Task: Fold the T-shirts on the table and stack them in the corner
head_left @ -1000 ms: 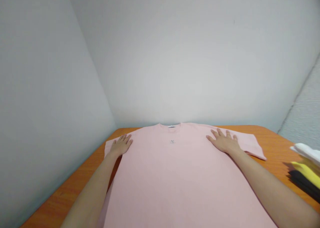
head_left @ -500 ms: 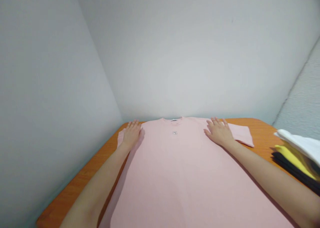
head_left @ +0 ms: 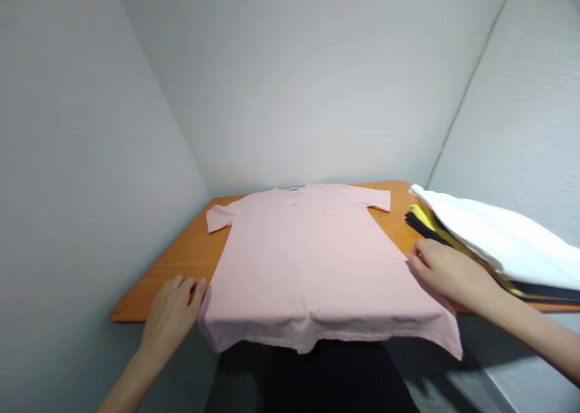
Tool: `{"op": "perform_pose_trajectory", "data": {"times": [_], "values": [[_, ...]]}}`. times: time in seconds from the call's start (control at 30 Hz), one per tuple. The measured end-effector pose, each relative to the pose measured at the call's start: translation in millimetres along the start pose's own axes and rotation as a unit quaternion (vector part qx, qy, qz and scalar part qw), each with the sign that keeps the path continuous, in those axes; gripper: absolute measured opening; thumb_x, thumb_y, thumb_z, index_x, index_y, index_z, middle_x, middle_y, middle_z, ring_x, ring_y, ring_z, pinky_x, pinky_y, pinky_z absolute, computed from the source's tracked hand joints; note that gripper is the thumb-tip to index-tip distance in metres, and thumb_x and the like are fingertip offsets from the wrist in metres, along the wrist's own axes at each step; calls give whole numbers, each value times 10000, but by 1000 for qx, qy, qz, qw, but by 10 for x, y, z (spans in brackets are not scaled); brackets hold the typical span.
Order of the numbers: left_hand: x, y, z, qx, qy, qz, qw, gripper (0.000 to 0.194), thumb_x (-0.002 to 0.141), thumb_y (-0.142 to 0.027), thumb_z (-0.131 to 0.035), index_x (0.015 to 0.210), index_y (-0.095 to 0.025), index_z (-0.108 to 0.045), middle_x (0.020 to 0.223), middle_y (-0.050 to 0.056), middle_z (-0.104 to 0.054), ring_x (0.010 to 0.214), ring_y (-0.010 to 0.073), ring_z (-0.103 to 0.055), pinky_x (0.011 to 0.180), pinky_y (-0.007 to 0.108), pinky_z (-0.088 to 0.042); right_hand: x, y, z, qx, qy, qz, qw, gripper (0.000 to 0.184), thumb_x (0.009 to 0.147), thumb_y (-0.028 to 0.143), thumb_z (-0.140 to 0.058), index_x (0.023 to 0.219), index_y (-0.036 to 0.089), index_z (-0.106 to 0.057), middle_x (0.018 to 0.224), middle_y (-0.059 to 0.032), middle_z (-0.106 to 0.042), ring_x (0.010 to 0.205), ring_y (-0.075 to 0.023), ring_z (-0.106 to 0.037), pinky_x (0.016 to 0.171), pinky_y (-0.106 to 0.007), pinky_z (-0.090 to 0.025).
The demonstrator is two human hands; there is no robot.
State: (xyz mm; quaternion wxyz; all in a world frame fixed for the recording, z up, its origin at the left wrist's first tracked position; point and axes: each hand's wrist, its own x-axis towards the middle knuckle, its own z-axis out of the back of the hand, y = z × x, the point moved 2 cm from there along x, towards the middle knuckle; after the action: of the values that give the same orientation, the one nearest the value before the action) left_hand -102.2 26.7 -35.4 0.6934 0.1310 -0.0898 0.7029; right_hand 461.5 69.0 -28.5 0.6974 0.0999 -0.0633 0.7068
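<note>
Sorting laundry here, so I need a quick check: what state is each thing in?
T-shirt: pink, spread flat, hem hanging over the edge of the table
Left hand: beside the shirt's lower corner
Right hand: at the shirt's side edge
White garment: folded, on top of pile
Yellow garment: folded, beneath white
Black garment: folded, beneath yellow

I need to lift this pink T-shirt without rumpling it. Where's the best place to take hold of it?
Probably the two lower corners of the hem, coming from the near side. The pink T-shirt lies flat, but its hem hangs over the near edge of the orange table, so fingers can get under it. The left hand and right hand are nearest those corners.
</note>
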Motion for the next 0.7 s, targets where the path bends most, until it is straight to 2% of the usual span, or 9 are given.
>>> {"op": "perform_pose_trajectory", "data": {"times": [0.13, 0.23, 0.33, 0.5, 0.7], "values": [[-378, -195, 46, -17, -25, 8, 999, 499, 988, -489, -222, 811, -178, -570, 837, 90, -597, 861, 262, -566, 808, 373, -413, -284, -64, -113, -67, 27, -9, 997, 332, 958, 402, -420, 747, 181, -549, 745, -110, -640, 719, -262, -629, 638, -335, -392], [-460, -321, 88, -36, -37, 37, 998, 478, 983, -488, -268, 836, -163, -587, 859, 103, -615, 871, 260, -579, 809, 368, -425, -314, -88, -233, -57, 36, -3, 998, 301, 956, 394, -447, 785, 172, -558, 793, -108, -650, 773, -258, -634, 665, -327, -397], [-454, -370, 139, -66, -18, 65, 996, 442, 981, -468, -334, 848, -146, -606, 869, 99, -631, 854, 242, -602, 798, 357, -454, -292, -60, -279, -40, 41, 8, 998, 246, 961, 327, -443, 806, 167, -550, 855, -119, -661, 830, -253, -636, 687, -314, -392], [-477, -330, 309, -87, -10, 103, 991, 329, 946, -434, -547, 1049, -127, -604, 966, 47, -630, 810, 155, -615, 735, 325, -531, -327, -14, -161, 30, 14, -69, 997, 252, 1008, 347, -351, 971, 163, -519, 852, -110, -665, 810, -261, -648, 620, -301, -365], [-555, -229, 449, -91, -13, 134, 987, 331, 939, -398, -578, 1136, -132, -586, 1058, 62, -620, 877, 171, -624, 756, 343, -556, -508, 52, -2, 56, 5, -75, 996, 256, 1023, 359, -330, 1043, 163, -494, 876, -123, -672, 841, -284, -663, 654, -312, -379]]}}
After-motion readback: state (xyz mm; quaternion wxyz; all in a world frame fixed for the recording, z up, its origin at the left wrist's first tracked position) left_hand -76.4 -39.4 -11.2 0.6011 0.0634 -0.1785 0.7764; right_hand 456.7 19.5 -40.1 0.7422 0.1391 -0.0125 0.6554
